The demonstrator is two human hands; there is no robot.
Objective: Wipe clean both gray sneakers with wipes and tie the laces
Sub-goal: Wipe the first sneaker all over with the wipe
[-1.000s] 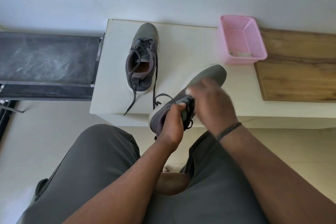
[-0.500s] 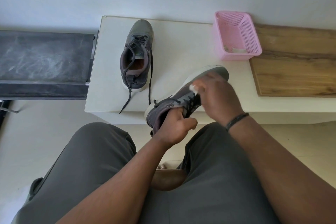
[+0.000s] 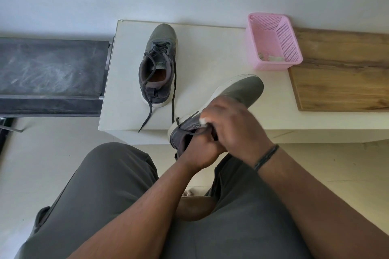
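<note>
A gray fabric sneaker with a white sole [image 3: 237, 92] is held tilted above the near edge of the pale cream counter [image 3: 210, 52], its toe pointing up and away toward the right and its heel low, close to the person's lap. The left hand [image 3: 200, 151] grips the heel end, its fingers curled round the collar of the shoe from below, with dark laces trailing across the knuckles. The right hand [image 3: 233, 124] lies over the middle of the shoe, its fingers bent down onto the upper and pinching a small white wipe [image 3: 203, 121] against the gray fabric just beside the lace area; only a small bit of the wipe shows past the fingertips. A dark band circles the right wrist. The second gray sneaker with loose dark laces [image 3: 157, 65] stands upright on the counter, well apart to the left of the held shoe, toe pointing to the wall, its untied laces [image 3: 173, 94] running down toward the counter's near edge. A pink perforated plastic basket [image 3: 271, 27] sits at the back right of the counter with some pale scraps in its bottom, touching a brown wooden board [image 3: 345, 73]. A dark gray bench surface [image 3: 50, 69] lies to the left.
</note>
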